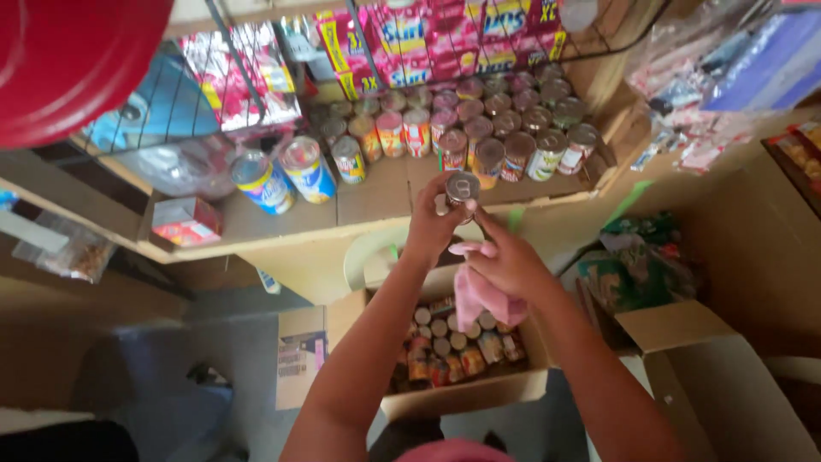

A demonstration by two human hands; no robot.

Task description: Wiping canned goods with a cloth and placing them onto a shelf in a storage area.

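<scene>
Shop shelving fills the view ahead of you: a tiled shelf [376, 201] at twelve o'clock carries rows of small tins [505, 128], with two larger blue-labelled cans [286, 175] at about ten o'clock and pink packets [445, 38] stacked behind them. Your left hand [434, 224] is raised near the shelf edge, fingers wrapped closed around a small tin can [463, 188] with its silver top facing you. Your right hand [510, 265], just at four o'clock from that can, is curled shut on a pink cloth [479, 299], its index finger stretched up to the can's side. Below both hands, at six o'clock, an open cardboard box [466, 393] holds more tins packed upright. Another open carton [718, 385] sits at four o'clock, and a red round object [68, 60] hangs at ten o'clock.
</scene>
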